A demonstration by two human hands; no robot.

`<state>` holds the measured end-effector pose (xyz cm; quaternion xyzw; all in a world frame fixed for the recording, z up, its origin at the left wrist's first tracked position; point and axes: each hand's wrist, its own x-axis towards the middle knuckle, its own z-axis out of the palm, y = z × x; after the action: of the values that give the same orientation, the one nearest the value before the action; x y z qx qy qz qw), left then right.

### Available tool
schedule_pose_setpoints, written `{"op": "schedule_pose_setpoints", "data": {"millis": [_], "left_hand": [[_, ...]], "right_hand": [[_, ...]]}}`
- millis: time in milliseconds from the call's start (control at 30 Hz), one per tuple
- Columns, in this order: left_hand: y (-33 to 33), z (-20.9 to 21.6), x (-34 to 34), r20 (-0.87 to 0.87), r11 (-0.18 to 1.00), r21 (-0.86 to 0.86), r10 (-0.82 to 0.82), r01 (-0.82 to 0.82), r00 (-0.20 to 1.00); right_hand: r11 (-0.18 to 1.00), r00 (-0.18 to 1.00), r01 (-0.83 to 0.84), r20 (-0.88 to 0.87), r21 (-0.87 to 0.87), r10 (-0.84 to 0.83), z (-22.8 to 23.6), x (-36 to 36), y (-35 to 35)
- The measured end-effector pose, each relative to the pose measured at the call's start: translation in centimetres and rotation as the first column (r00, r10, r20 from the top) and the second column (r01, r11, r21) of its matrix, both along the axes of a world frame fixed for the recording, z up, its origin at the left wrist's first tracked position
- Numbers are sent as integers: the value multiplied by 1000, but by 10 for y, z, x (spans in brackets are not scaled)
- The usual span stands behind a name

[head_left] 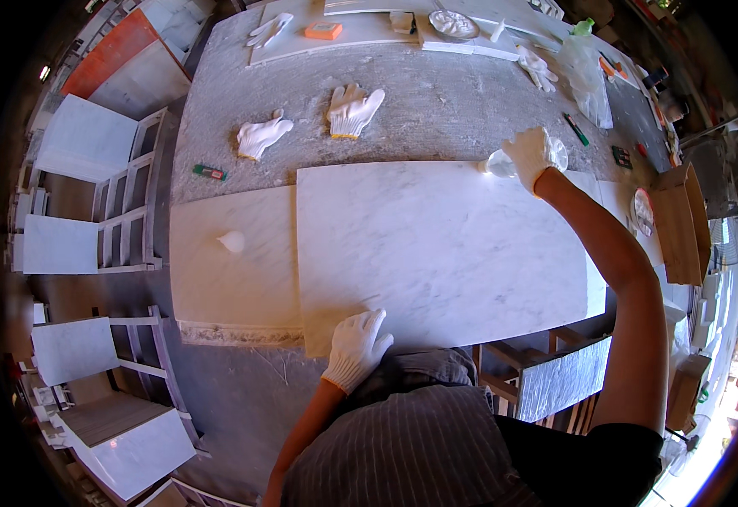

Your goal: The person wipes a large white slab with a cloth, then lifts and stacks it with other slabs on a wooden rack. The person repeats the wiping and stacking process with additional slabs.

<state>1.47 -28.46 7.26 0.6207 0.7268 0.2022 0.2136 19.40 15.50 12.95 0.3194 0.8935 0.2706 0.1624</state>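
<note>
A large white marble slab (445, 245) lies across the grey workbench (436, 110). My left hand (357, 345), in a white knit glove, rests flat on the slab's near edge and holds nothing. My right hand (531, 155), also gloved, reaches to the slab's far right corner and grips a clear crumpled plastic piece (501, 164) pressed against the stone. A second, cream-toned slab (234, 270) lies under it on the left, with a small white wad (232, 242) on it.
Two spare white gloves (261, 137) (353, 110) and a green and red marker (209, 172) lie on the bench beyond the slab. Further gloves, an orange block (324, 30) and a plastic bag (587, 76) are at the far end. Racks of marble tiles (90, 144) stand left; a cardboard box (680, 221) right.
</note>
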Motion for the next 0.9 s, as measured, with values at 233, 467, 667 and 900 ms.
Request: {"op": "schedule_pose_setpoints", "data": {"millis": [233, 467, 667, 900], "left_hand": [[-21, -1, -16, 24, 999, -4, 35, -35, 999], [-40, 2, -30, 26, 997, -7, 79, -79, 997], [-54, 6, -42, 46, 992, 1, 124, -125, 991], [-68, 6, -55, 89, 986, 24, 160, -163, 983]], "right_hand": [[993, 993, -116, 12, -13, 116, -11, -53, -14], [984, 984, -168, 48, -55, 170, -11, -117, -37], [964, 965, -261, 14, -42, 262, -1, -176, -68], [960, 961, -276, -44, -46, 274, 3, -251, -111]]}}
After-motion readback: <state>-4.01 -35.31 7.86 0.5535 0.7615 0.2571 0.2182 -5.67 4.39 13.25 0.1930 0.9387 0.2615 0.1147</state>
